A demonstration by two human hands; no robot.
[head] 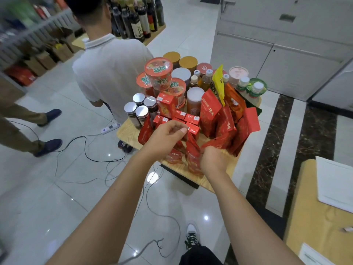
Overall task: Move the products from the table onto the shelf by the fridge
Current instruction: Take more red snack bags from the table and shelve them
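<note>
Products (pixel 191 96) crowd the small wooden counter (pixel 128 131), none of them yet carried off as far as can be seen: noodle bowls (pixel 158 71) stacked at the back, dark jars with silver lids (pixel 141 111) on the left, small red boxes (pixel 191 119) in the middle, bottles (pixel 207 79) behind, and red pouches (pixel 210 111) along the near and right edges. The step in hand looks like the pick-up at the front row. The left hand (pixel 168 136) has its fingers curled, thumb against fingertips, and seems to pinch the top edge of an upright front pouch (pixel 193 161). The right hand (pixel 214 159) shows only its back; its fingers are hidden but appear closed on the low end of a leaning pouch (pixel 221 140) just beside. Next, I judge, both pouches must be lifted straight up so their neighbours do not topple, then carried to the shelf. Which shelf that is cannot be told; a blurred shelving unit (pixel 28 35) stands far left and no fridge is plain. Another person (pixel 108 73) stands touching the counter's far left side, and cables (pixel 91 150) trail over the floor, so the carry calls for careful footing.
</note>
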